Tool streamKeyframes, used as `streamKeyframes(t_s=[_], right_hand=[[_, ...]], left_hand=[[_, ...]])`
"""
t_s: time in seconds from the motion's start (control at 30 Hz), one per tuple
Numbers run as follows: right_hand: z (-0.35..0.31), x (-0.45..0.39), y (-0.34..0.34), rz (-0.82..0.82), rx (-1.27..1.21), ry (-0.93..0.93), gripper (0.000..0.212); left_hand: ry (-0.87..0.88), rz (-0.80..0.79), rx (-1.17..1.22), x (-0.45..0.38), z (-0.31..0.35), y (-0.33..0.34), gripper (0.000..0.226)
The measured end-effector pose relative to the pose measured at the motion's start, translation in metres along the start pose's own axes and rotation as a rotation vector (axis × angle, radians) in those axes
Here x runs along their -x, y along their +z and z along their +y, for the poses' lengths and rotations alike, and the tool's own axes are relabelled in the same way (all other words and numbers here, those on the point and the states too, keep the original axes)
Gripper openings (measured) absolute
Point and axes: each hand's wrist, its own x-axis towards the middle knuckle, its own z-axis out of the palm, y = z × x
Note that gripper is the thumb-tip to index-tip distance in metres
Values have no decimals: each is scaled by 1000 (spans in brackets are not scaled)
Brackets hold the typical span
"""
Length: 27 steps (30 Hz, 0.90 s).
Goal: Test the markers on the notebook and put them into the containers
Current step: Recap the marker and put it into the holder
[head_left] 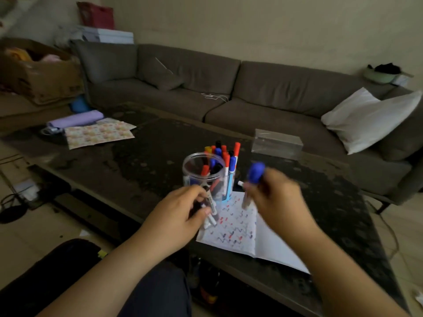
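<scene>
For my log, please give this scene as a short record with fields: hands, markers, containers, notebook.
left hand: grips a few markers
right hand: holds a blue-capped marker, blurred
jar: clear, markers inside
blue holder: behind the jar, full of markers
notebook: open on the table, page covered in red, blue and black test marks

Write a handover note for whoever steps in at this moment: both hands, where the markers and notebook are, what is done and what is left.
Left hand: grips a bunch of markers over the notebook's edge.
Right hand: holds a blue-capped marker above the page; blurred.
Notebook: open on the table, left page full of test squiggles.
Clear jar and blue holder behind it already hold markers.
Left: test or bin the held markers.
</scene>
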Motion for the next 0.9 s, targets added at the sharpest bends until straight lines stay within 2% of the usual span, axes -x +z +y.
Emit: streamKeyframes(t_s=[0.07, 0.17, 0.23, 0.33, 0.47, 0.53, 0.6, 0.67, 0.8, 0.9], right_hand=[[-14, -17, -13, 103, -165, 74, 15], [-30, -40, -5, 26, -284, 96, 14], [-36, -50, 12, -80, -270, 131, 2], [-35, -60, 43, -226, -169, 163, 22], [-26, -61, 64, -374, -36, 140, 34], [-19, -56, 61, -307, -87, 143, 37], [-7, -51, 55, -165, -123, 158, 40], [12, -46, 47, -74, -120, 231, 37], [70, -26, 35, -107, -77, 513, 33], [113, -7, 32, -168, 4, 650, 30]], left_hand=[[-22, 18, -43, -4, -12, -8, 27], [-98, 10, -56, -9, -18, -14, 35], [-125, 6, -31, -10, -21, -14, 35], [-121, 9, 6, -8, -24, -11, 26], [-106, -8, 74, -7, -26, -6, 10], [-81, -8, 84, -8, -24, 1, 8], [-50, -6, 93, -11, -20, 12, 7], [-29, -22, 107, -15, -16, 26, 5], [-2, -110, 101, -23, -4, 61, 9], [-15, -169, 92, -34, 5, 87, 13]])
